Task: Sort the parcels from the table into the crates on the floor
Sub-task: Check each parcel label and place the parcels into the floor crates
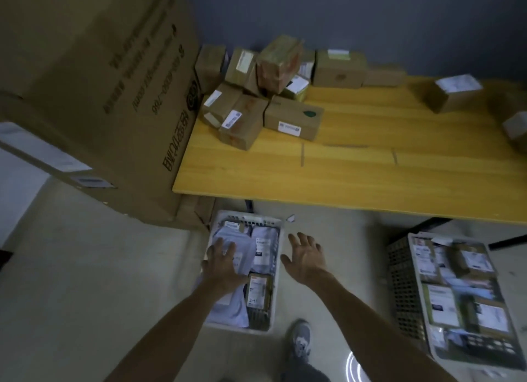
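**Hands spread at the crate**

My left hand [222,263] hangs splayed over the bags [263,244] in the crate [248,217]. My right hand [306,260] is splayed just right of its rim. Both are empty. Boxes [248,119] lie on the table [342,176] beyond both hands.

The hands [306,259] and forearms [176,321] are left bare; a grey sneaker [299,341] with pale laces and dark trousers [308,373] are worn.

Ahead of the left hand [221,263] and right hand [306,257], a yellow table [370,179]; bears a heap of brown parcels [256,102] beyond the left hand, loose boxes [456,93] far beyond the right. On the floor [85,281], a white crate [248,216] beneath the left hand, a second crate [400,284] well right of the right hand.
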